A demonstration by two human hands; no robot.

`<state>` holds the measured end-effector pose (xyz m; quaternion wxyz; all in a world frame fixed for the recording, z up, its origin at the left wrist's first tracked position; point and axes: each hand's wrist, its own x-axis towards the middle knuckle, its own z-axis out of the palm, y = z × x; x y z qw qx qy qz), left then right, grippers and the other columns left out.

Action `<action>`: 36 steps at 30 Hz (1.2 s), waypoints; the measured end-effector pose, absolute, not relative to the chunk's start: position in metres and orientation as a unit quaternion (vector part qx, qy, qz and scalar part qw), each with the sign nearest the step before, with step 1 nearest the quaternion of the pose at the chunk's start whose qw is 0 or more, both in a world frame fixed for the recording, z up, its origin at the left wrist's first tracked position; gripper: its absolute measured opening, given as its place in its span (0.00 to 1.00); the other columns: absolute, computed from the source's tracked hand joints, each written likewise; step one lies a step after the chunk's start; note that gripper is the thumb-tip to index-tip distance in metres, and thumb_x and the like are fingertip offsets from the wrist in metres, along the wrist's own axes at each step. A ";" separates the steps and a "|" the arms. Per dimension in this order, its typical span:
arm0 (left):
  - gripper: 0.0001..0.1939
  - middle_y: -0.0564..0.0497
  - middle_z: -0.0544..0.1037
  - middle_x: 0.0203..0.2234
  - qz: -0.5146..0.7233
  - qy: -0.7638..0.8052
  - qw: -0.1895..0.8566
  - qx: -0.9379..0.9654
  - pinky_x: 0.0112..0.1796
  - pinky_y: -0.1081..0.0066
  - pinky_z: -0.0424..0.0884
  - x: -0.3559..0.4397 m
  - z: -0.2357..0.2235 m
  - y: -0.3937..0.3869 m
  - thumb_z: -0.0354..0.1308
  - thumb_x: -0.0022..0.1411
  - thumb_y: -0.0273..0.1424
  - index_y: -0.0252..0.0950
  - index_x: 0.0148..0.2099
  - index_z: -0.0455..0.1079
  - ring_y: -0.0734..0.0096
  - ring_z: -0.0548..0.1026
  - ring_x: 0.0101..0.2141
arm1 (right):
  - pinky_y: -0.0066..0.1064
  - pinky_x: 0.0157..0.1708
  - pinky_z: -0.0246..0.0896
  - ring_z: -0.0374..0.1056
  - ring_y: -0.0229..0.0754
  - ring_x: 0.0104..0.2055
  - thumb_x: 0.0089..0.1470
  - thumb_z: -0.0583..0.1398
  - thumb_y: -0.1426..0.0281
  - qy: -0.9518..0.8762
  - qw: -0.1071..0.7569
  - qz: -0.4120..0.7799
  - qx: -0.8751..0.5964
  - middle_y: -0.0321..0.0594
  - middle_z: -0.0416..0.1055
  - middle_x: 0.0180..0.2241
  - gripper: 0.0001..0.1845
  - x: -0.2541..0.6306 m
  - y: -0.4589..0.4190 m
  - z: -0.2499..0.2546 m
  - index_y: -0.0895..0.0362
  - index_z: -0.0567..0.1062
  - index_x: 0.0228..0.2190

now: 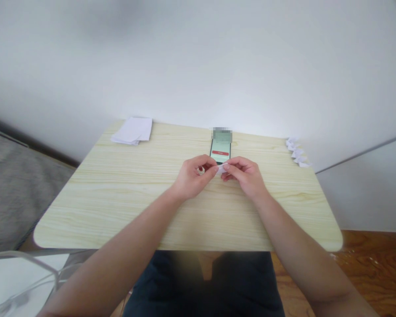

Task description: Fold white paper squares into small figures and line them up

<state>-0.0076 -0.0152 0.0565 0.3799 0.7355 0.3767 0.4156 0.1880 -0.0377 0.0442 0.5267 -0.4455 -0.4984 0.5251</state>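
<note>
Head camera: from where I stand, I see both hands meeting over the pale wooden table [119,189], a small piece of white paper [221,169] between them. The left hand [195,178] pinches the paper's near-left end between thumb and forefinger, its fingers curled round into a loop. The right hand [246,176] pinches the other end the same way, its remaining fingers bent underneath. How the paper is creased, I can't make out; the fingertips cover too much of it.

Just beyond the two hands is a phone [220,154], screen lit, a red bar across it and its top blurred out. Farther out to the left hand's left lies a loose stack of white sheets [133,130]. Well off to the right hand's right, a row of small folded papers [297,153] lines the table's edge.
</note>
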 end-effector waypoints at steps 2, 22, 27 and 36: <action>0.10 0.49 0.80 0.33 0.412 0.376 0.387 0.734 0.36 0.67 0.66 -0.008 0.057 -0.015 0.59 0.66 0.36 0.36 0.38 0.77 0.69 0.72 0.33 | 0.35 0.32 0.77 0.77 0.41 0.28 0.51 0.71 0.59 -0.504 0.520 0.531 -0.441 0.36 0.79 0.29 0.13 0.189 -0.038 0.045 0.54 0.80 0.33; 0.17 0.51 0.74 0.26 0.345 0.321 0.581 0.663 0.34 0.70 0.65 -0.013 0.053 -0.007 0.58 0.68 0.43 0.34 0.35 0.73 0.72 0.71 0.30 | 0.31 0.32 0.69 0.72 0.38 0.28 0.56 0.69 0.60 -0.565 0.467 0.537 -0.418 0.35 0.77 0.28 0.12 0.193 -0.040 0.048 0.55 0.77 0.31; 0.20 0.51 0.74 0.26 0.322 0.348 0.541 0.695 0.33 0.70 0.64 -0.013 0.055 -0.009 0.56 0.70 0.45 0.33 0.34 0.73 0.72 0.71 0.29 | 0.29 0.30 0.66 0.71 0.36 0.27 0.56 0.68 0.61 -0.549 0.480 0.541 -0.418 0.35 0.77 0.27 0.12 0.192 -0.038 0.043 0.56 0.77 0.29; 0.21 0.54 0.69 0.21 0.321 0.342 0.577 0.669 0.26 0.73 0.57 -0.014 0.052 -0.008 0.57 0.69 0.46 0.33 0.32 0.69 0.77 0.64 0.23 | 0.30 0.32 0.68 0.73 0.38 0.27 0.54 0.68 0.68 -0.517 0.455 0.610 -0.392 0.36 0.78 0.26 0.07 0.196 -0.039 0.044 0.57 0.78 0.28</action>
